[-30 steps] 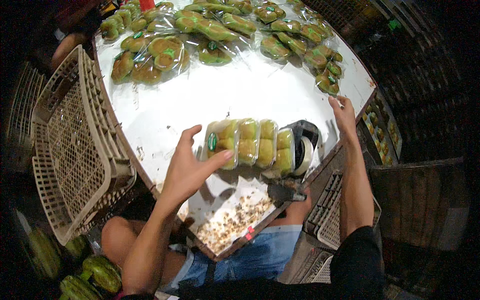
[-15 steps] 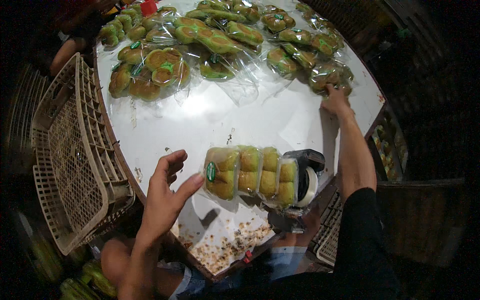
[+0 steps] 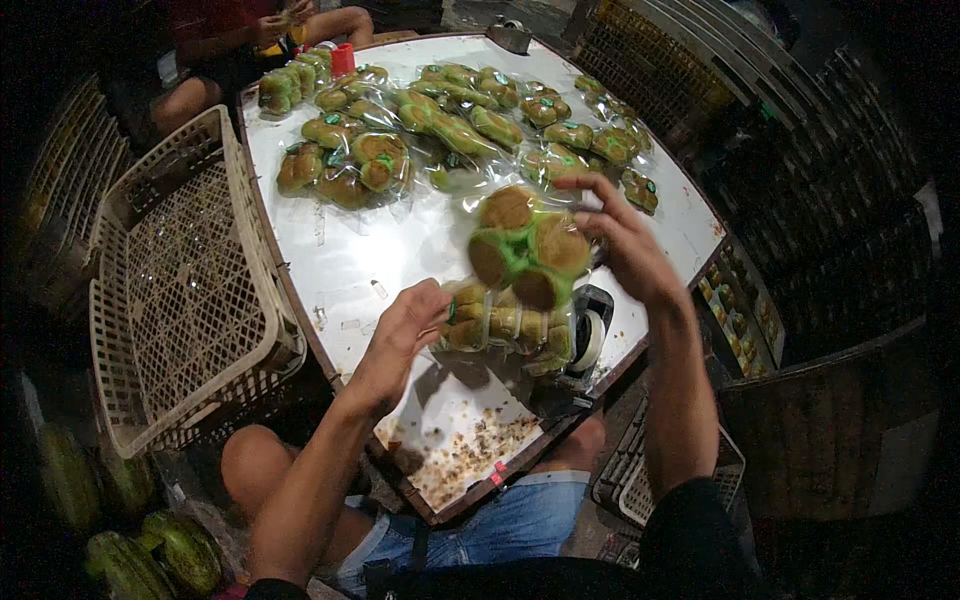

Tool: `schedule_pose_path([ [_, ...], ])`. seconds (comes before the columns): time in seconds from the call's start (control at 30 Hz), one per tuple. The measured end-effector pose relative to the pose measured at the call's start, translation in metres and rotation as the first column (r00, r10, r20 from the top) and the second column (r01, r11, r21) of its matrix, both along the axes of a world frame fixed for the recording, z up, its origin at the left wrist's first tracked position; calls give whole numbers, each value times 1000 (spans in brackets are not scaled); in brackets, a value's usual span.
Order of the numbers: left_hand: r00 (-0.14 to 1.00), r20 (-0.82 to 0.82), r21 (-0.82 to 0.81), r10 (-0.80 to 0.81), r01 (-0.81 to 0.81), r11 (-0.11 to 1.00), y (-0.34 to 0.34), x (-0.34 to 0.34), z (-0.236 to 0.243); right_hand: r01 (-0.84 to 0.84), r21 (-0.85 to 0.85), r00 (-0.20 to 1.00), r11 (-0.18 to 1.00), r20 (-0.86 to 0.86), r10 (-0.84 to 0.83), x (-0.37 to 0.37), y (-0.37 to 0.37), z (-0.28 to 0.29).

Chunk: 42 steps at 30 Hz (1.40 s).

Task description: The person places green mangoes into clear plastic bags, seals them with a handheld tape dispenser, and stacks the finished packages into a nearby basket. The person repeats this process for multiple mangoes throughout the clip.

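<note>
In the raised right hand (image 3: 640, 245) is a clear bag of round brown-and-green buns (image 3: 530, 245), blurred by motion, held above the near part of the table. Below it several wrapped bun packs (image 3: 505, 325) stand in a row, partly covered by the bag. My left hand (image 3: 405, 325) has its fingers curled together at the row's left end, by a green sticker; what they pinch, if anything, is hidden. Against the row's right end stands a black tape dispenser (image 3: 590, 335) with a pale roll.
Many bagged buns (image 3: 440, 120) cover the far side of the white table (image 3: 340, 265). A beige plastic crate (image 3: 185, 290) leans at the left. Crumbs (image 3: 460, 450) lie at the near corner. A co-worker's hands (image 3: 285, 22) show at the far left. Stacked racks (image 3: 660, 65) stand at the right.
My right hand has brought a bag of buns from the table's far right toward the middle. My left hand has gone from spread to curled at the row of packs. The view has shifted.
</note>
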<state>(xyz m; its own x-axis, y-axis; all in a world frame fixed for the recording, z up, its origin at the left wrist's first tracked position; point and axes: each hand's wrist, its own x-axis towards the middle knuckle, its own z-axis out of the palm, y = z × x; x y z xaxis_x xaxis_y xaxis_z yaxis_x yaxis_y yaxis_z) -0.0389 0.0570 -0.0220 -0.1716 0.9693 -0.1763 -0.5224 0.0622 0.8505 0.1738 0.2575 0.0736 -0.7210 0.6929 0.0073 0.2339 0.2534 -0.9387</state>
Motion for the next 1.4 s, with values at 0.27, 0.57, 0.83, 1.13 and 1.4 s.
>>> schedule_pose_path([
  [0.27,997,37,165,67,-73,984,-39,21,39,216,479,976,851,-97,-193,-26,-207,-26],
  [0.57,823,-390,149,413,-386,910,-52,5,33,192,13,945,981,-272,-182,-35,-225,-45],
  [0.83,535,-712,504,454,-61,862,-89,32,53,361,478,927,801,-276,-253,-4,-231,-23],
  [1.13,728,-484,494,486,-231,838,-92,1,46,481,315,857,818,-367,-362,-16,-220,-27],
  [1.4,904,-292,207,311,-258,944,-92,18,53,199,-196,746,960,-605,-278,-26,-239,-29],
])
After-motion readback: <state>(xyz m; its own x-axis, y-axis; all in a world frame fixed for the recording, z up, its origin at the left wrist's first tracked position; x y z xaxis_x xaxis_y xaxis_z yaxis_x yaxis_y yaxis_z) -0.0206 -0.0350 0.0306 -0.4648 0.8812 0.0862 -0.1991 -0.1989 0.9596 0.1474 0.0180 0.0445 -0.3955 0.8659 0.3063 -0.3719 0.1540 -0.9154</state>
